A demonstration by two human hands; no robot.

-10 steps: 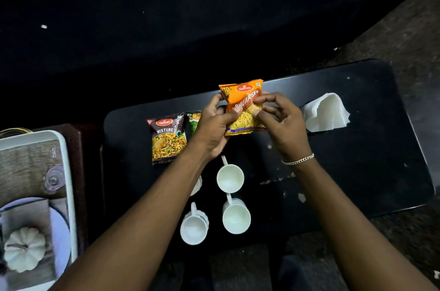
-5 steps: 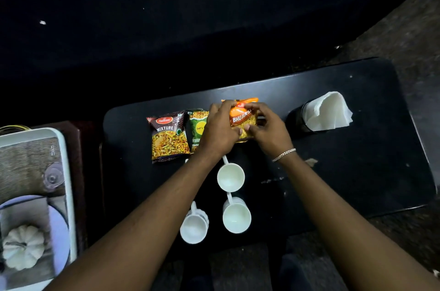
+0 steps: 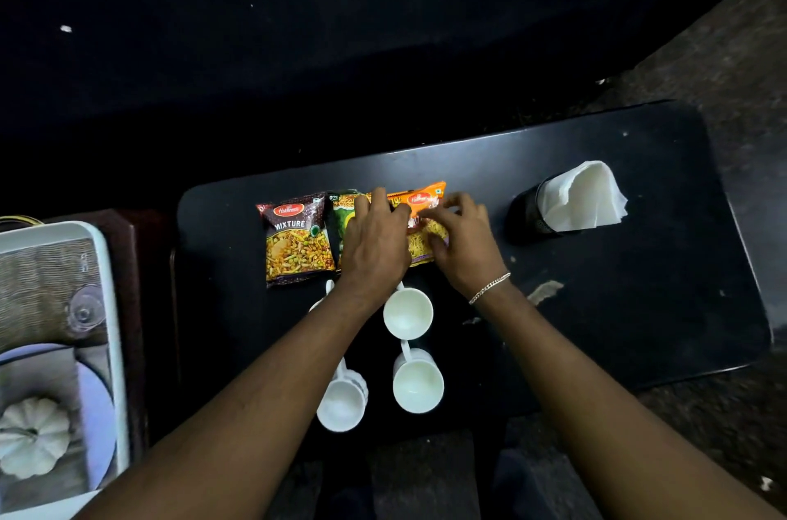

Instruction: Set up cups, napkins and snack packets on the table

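Three snack packets lie in a row on the black table (image 3: 639,264): a brown "Mixture" packet (image 3: 294,240), a green packet (image 3: 343,217) mostly under my left hand, and an orange packet (image 3: 428,202) lying flat. My left hand (image 3: 374,240) grips the orange packet's left side, and my right hand (image 3: 466,247) pinches its right side. Three white cups (image 3: 408,313) (image 3: 418,385) (image 3: 340,400) stand open-side up in front of the packets. A fourth cup (image 3: 328,288) shows only its handle beside my left wrist. White napkins (image 3: 583,196) fill a dark holder (image 3: 526,217) at the right.
A white tray (image 3: 108,306) stands left of the table on a dark stand. It holds a woven mat, a clear glass (image 3: 85,313), a plate and a white pumpkin-shaped piece (image 3: 32,436). Rough floor lies beyond the table's right and near edges.
The orange packet came down from being held upright above the table to lying flat to the right of the green packet. Both hands went down with it and still hold it.
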